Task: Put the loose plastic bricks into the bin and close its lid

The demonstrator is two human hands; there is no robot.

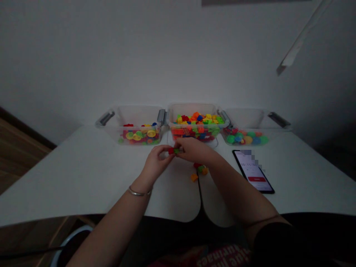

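My left hand [158,160] pinches a small red toy block [171,151] between thumb and fingers. Against it, my right hand [191,149] grips a small green block [177,151]; the two pieces touch, but I cannot tell whether they are joined. Below my right wrist lie a few loose pieces on the table: an orange block [194,178], a yellow-orange one [205,171], and a red one [197,165] partly hidden by the arm. Just behind my hands stands a clear plastic box [191,106] heaped with coloured blocks.
On the left, another clear box [136,111] holds round and mixed coloured pieces. A third box [246,113] on the right contains coloured balls. A phone [253,171] lies on the white table [105,178] beside my right forearm. Behind the boxes rises a wall.
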